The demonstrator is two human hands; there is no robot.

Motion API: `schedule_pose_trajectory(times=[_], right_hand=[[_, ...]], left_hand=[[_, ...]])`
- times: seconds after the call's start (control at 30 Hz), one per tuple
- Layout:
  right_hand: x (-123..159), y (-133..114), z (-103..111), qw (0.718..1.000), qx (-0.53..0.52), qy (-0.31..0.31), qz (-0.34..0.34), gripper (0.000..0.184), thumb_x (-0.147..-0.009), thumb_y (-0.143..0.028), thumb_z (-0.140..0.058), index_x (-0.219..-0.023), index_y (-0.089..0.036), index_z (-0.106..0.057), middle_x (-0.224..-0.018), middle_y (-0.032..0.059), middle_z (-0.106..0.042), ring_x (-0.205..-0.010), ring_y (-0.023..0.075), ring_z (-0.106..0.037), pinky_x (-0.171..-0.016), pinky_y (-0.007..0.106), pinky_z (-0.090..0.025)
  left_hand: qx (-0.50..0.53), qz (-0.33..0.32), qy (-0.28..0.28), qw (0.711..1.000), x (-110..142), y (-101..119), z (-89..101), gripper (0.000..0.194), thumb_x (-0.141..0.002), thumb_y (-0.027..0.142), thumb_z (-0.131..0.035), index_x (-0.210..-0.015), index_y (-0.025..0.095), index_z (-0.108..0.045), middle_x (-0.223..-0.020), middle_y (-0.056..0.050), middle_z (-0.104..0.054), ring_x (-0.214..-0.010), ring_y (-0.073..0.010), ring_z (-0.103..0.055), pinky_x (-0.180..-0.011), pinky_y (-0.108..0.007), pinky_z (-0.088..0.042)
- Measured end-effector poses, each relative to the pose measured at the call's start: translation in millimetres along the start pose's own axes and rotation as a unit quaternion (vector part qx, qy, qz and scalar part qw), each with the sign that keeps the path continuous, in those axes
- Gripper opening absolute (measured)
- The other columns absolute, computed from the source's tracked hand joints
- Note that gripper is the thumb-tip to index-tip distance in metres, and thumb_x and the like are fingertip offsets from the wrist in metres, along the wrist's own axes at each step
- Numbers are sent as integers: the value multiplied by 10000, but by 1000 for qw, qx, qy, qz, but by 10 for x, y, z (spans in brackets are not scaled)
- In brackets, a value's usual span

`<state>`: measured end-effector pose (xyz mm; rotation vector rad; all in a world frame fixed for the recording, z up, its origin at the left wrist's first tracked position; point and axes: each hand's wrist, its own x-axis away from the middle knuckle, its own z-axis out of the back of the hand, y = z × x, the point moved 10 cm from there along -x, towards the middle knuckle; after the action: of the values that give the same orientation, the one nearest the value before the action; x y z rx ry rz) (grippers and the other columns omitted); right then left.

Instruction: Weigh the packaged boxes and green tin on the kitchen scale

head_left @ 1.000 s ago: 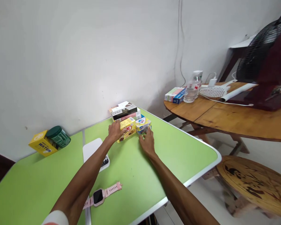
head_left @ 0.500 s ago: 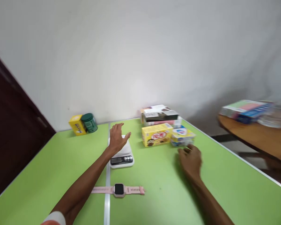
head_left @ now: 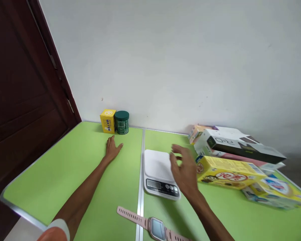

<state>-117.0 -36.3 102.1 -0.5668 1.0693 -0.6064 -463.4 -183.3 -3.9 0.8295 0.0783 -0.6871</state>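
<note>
My left hand [head_left: 112,150] reaches over the left part of the green table, fingers apart and holding nothing. Just beyond its fingertips stand a yellow box [head_left: 107,121] marked WATER and a dark green lidded jar [head_left: 122,123], side by side. My right hand [head_left: 184,169], slightly blurred, hovers at the right edge of a white kitchen scale [head_left: 157,164], thumb and fingers apart with nothing between them. In front of the scale lies a pink-strapped smartwatch [head_left: 157,228], its strap stretched out across the metal seam.
A yellow snack box [head_left: 229,172], another yellow box [head_left: 278,190] and a stack with a black-and-white box [head_left: 240,144] occupy the right side. The wall [head_left: 165,67] runs along the table's back edge, and a dark door [head_left: 22,83] stands at the left.
The view has swung left and closer. My left hand has moved from above the scale toward the yellow box and jar. My right hand has moved from the boxes to beside the scale.
</note>
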Motion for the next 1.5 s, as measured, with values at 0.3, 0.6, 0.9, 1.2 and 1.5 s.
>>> schedule_pose_trajectory(times=[0.3, 0.6, 0.9, 1.2, 1.5], right_hand=[[-974, 228, -2245, 949, -200, -183, -158, 733, -934, -804, -377, -1214, -210, -703, -1379, 155, -680, -1339, 325, -576, -1115, 524, -465], [-1371, 596, -3384, 892, -294, -144, -312, 897, -916, -870, -231, -1158, -182, -752, -1207, 139, -771, -1208, 299, -668, -1056, 468, -515], [-1211, 488, -3074, 930, -206, -183, -243, 941, -870, -926, -108, -699, -213, -697, -719, 107, -741, -776, 253, -700, -876, 407, -541], [-567, -57, -2892, 870, -239, -307, -303, 883, -990, -800, -181, -1297, -143, -686, -1350, 160, -699, -1155, 278, -653, -949, 460, -532], [-440, -221, -1111, 934, -207, -200, -212, 815, -918, -874, -342, -1254, -250, -744, -1345, 115, -717, -1206, 317, -663, -1008, 485, -554]], left_hand=[[72, 13, -1, 997, -465, 55, -379, 919, -853, 323, -707, -1615, 143, -225, -1630, -245, -401, -1545, -350, -383, -1266, -531, -311], [92, 2, -7, 996, -529, 43, -494, 1016, -858, 294, -729, -1649, 147, -108, -1657, -258, -349, -1556, -354, -365, -1261, -505, -336], [86, 55, 137, 985, -471, 2, -133, 1115, -687, 424, -893, -1560, 112, -273, -1468, -279, -523, -1433, -399, -501, -1180, -526, -409], [97, 96, 138, 981, -178, 16, 94, 959, -655, 439, -891, -1440, 155, -420, -1376, -225, -600, -1341, -375, -600, -1067, -474, -508], [140, -70, 63, 986, 437, 1182, 189, 938, -642, 479, -912, -1391, 178, -435, -1303, -168, -632, -1235, -353, -625, -1045, -465, -500]])
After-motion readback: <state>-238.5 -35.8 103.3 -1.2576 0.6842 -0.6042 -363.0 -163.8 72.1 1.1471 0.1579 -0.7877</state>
